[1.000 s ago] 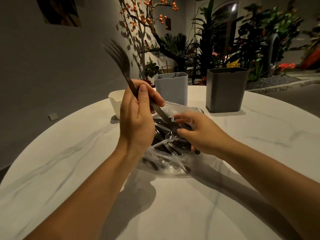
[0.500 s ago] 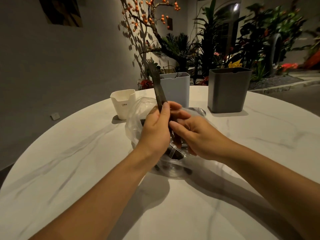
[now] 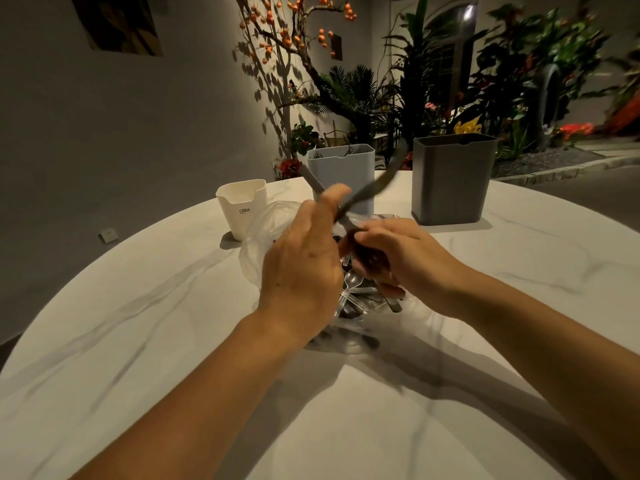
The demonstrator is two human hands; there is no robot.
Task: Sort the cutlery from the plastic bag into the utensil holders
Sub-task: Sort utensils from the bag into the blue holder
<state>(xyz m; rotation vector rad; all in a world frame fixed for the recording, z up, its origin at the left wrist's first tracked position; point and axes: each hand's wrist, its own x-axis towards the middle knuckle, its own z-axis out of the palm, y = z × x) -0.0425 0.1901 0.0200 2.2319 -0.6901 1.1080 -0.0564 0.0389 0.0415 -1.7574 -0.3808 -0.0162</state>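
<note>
Dim patio, marble table [image 3: 519, 306]. Your left hand [image 3: 301, 271] is gripping one dark utensil [image 3: 311, 181], your right hand [image 3: 412, 261] pinching another [image 3: 377, 185] (blurred) over the plastic bag [image 3: 263, 237]. They're crossing, so they could snag and flick loose cutlery out. Blue holder [image 3: 343, 174] is waiting just behind.

We see a round white marble table [image 3: 138, 341]. On it, at frame centre, lies a clear plastic bag [image 3: 263, 237]; behind it stand a white cup [image 3: 242, 209], a pale blue holder [image 3: 341, 168] and, right of centre, a dark grey holder [image 3: 450, 181].
</note>
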